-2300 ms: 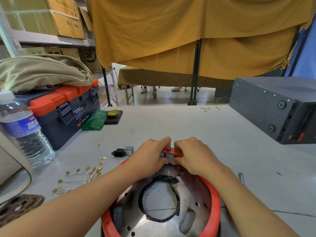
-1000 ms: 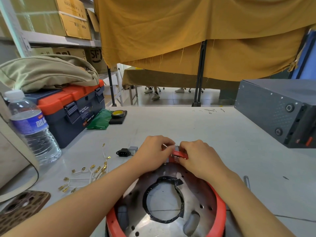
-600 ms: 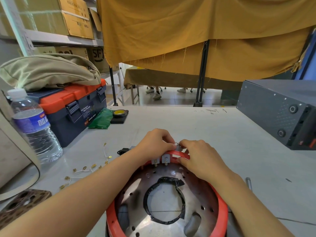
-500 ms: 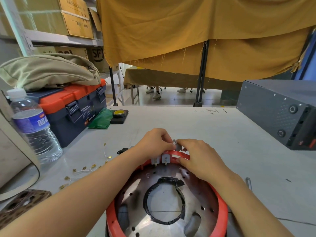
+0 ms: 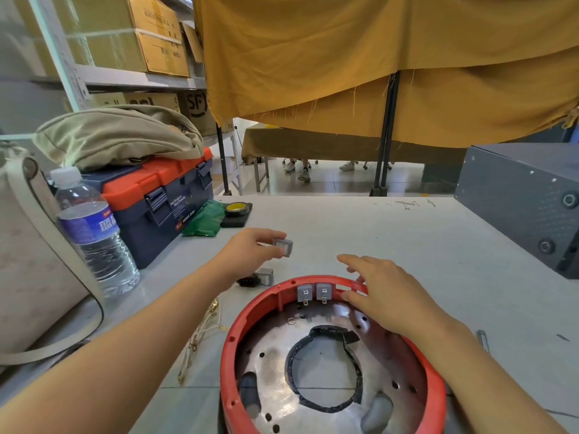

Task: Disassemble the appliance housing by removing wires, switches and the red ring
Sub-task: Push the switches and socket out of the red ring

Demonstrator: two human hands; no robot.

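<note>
Switch (image 5: 284,246) pinched in left hand (image 5: 250,250); right hand (image 5: 380,291) relaxed on red ring (image 5: 436,389).

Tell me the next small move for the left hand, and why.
Probably set the grey switch down beside the loose parts on the table. The left hand pinches it clear of the red ring, where two switches remain; the right hand rests there.

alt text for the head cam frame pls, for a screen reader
The left hand pinches a small grey switch above the table, while the right hand rests open on the far rim of the red ring. Two grey switches sit in that rim; loose wires lie to its left.
</note>
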